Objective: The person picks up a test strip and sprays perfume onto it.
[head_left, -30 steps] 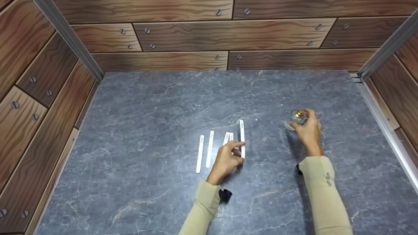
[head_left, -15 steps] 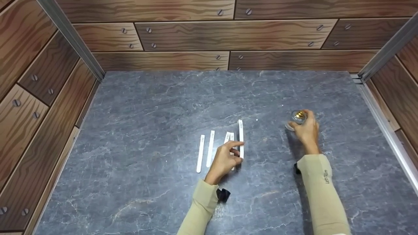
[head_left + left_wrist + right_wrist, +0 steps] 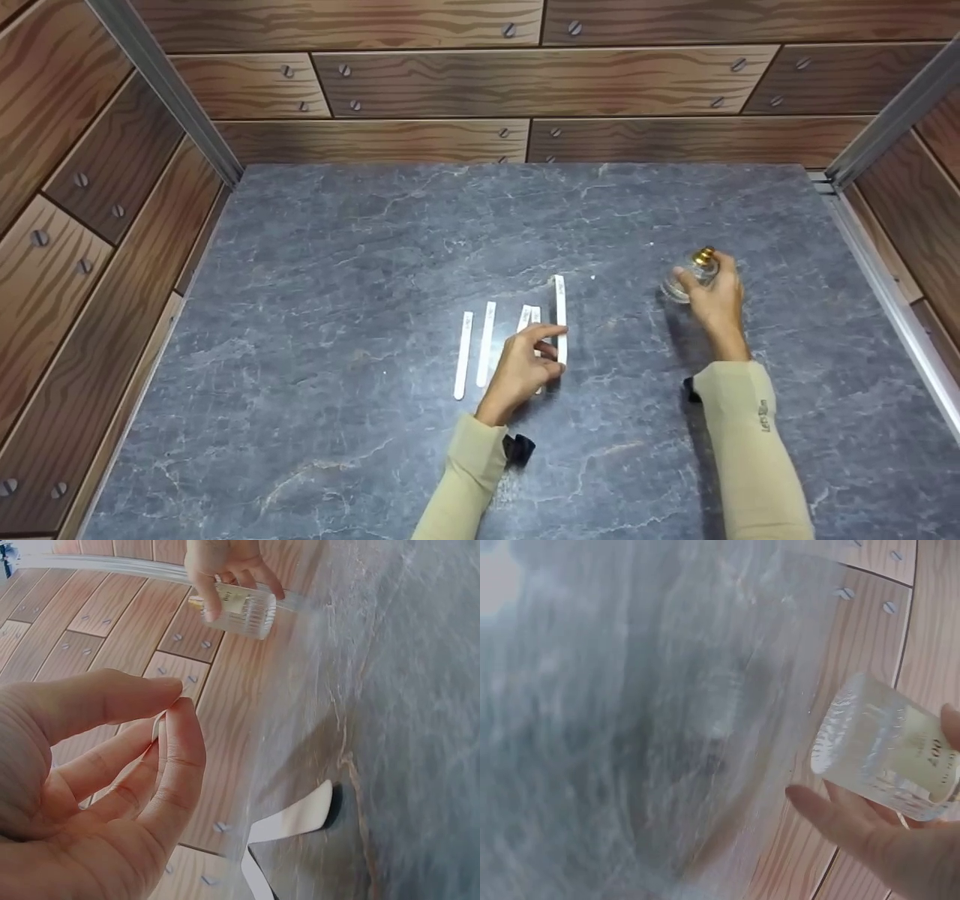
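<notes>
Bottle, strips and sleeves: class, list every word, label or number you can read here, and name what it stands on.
Glass bottle: faint gold print, too blurred to read.
Right sleeve: small dark print near the cuff, too small to read.
White paper strips: tiny grey marks near their far ends, too small to read.
Nothing else bears text.

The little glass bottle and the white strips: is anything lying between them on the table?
No. In the head view, only bare grey tabletop lies between the bottle in the right hand and the nearest strip.
</notes>
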Action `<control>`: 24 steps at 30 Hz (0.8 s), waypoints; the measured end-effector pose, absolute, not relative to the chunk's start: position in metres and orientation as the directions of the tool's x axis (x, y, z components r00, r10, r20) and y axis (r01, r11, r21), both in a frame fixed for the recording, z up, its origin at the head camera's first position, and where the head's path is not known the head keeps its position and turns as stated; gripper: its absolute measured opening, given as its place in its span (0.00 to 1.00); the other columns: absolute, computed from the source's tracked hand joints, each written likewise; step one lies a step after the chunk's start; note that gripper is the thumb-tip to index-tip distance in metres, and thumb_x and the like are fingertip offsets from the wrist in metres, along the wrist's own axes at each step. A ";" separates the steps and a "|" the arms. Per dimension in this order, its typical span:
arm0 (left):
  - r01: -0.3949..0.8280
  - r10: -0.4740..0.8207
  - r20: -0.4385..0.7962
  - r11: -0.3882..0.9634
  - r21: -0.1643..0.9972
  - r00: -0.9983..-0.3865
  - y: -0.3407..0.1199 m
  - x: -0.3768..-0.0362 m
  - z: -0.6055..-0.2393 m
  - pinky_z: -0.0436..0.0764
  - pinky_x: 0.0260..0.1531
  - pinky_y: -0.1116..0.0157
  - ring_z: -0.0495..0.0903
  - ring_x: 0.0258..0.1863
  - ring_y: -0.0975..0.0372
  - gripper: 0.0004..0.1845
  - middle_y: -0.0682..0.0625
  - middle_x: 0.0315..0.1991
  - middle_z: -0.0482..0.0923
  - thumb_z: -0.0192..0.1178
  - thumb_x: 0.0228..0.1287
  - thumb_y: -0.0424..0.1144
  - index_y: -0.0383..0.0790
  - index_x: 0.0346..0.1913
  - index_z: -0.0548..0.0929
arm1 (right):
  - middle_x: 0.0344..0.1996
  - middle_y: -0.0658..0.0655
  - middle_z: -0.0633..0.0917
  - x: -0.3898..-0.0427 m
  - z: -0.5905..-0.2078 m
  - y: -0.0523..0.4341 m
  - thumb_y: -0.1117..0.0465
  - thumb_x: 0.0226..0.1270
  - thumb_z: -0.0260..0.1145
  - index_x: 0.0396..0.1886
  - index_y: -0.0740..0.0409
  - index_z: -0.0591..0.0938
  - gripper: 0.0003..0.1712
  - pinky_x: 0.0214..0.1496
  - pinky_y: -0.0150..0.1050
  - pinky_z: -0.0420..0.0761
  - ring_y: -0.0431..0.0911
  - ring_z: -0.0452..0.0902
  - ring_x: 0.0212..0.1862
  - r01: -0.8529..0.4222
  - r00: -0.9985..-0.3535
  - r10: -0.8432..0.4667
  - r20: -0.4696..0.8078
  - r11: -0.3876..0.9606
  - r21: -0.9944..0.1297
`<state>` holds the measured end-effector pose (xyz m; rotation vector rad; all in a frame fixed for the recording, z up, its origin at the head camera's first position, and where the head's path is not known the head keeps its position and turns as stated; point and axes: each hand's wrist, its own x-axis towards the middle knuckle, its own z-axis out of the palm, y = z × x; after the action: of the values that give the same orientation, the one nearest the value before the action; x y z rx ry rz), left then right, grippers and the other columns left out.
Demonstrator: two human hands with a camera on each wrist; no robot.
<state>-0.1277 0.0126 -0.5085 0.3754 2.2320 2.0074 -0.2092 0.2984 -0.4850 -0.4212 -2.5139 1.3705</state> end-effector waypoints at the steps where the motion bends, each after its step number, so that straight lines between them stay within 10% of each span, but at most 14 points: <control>1: 0.109 0.261 0.081 0.093 0.990 -0.962 0.013 -0.128 -0.508 0.80 0.30 0.73 0.83 0.38 0.53 0.28 0.38 0.52 0.81 0.58 0.47 0.12 0.23 0.57 0.82 | 0.61 0.78 0.73 -0.208 -0.485 0.297 0.65 0.72 0.65 0.71 0.78 0.62 0.36 0.68 0.54 0.67 0.64 0.71 0.58 0.119 -0.928 0.362 0.084 0.504 -0.856; 9: 0.087 0.269 0.056 0.104 0.991 -0.962 0.015 -0.130 -0.514 0.78 0.30 0.74 0.83 0.38 0.52 0.30 0.40 0.52 0.82 0.59 0.47 0.13 0.25 0.58 0.82 | 0.45 0.57 0.78 -0.203 -0.489 0.291 0.67 0.75 0.58 0.73 0.70 0.64 0.30 0.40 0.25 0.72 0.33 0.72 0.38 0.001 -0.916 0.381 0.128 0.322 -0.947; 16: 0.080 0.271 0.045 0.121 0.989 -0.962 0.015 -0.131 -0.514 0.78 0.29 0.74 0.81 0.36 0.62 0.29 0.43 0.48 0.83 0.60 0.47 0.14 0.26 0.58 0.82 | 0.67 0.59 0.67 -0.198 -0.485 0.288 0.63 0.79 0.50 0.81 0.54 0.59 0.33 0.51 0.30 0.79 0.40 0.72 0.53 -0.031 -0.935 0.351 0.046 0.046 -0.998; 24: 0.091 0.270 0.052 0.135 0.987 -0.962 0.016 -0.131 -0.515 0.79 0.29 0.73 0.81 0.36 0.64 0.30 0.40 0.50 0.82 0.57 0.47 0.13 0.25 0.58 0.82 | 0.50 0.58 0.75 -0.188 -0.486 0.281 0.76 0.66 0.66 0.74 0.53 0.69 0.38 0.22 0.36 0.85 0.43 0.84 0.29 -0.104 -0.938 0.344 0.040 -0.169 -0.980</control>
<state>-0.1309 0.0158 -0.5154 0.3618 2.2580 1.9466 -0.1882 0.2807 -0.4860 -0.2749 -1.8056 2.1819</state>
